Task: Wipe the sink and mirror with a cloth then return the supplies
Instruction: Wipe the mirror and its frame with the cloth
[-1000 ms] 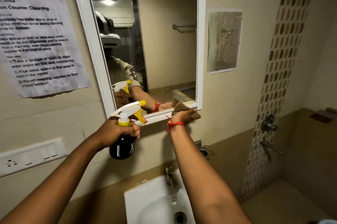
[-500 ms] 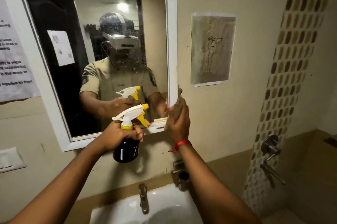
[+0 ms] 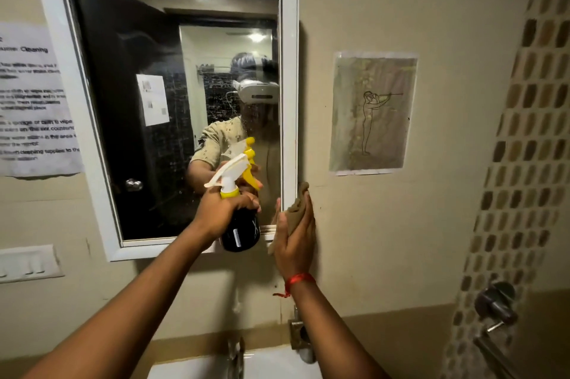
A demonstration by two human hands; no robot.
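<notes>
A white-framed mirror (image 3: pixel 129 101) hangs on the beige wall. My left hand (image 3: pixel 220 212) grips a black spray bottle (image 3: pixel 242 232) with a white and yellow trigger head, held in front of the mirror's lower right part. My right hand (image 3: pixel 296 233) presses a brown cloth (image 3: pixel 299 204) against the mirror's lower right frame corner. A red thread is tied round my right wrist. The white sink (image 3: pixel 271 366) shows at the bottom edge, with a tap (image 3: pixel 236 357) above it.
A printed instruction sheet (image 3: pixel 34 101) is taped left of the mirror, above a white switch panel (image 3: pixel 27 263). A drawing on paper (image 3: pixel 373 113) hangs to the right. Metal shower fittings (image 3: pixel 496 307) stick out of the mosaic tile strip at the right.
The view has risen and swung, so the whole mirror shows. My right hand with the cloth slid from the bottom frame to the lower right corner and stands upright. The bottle stays raised.
</notes>
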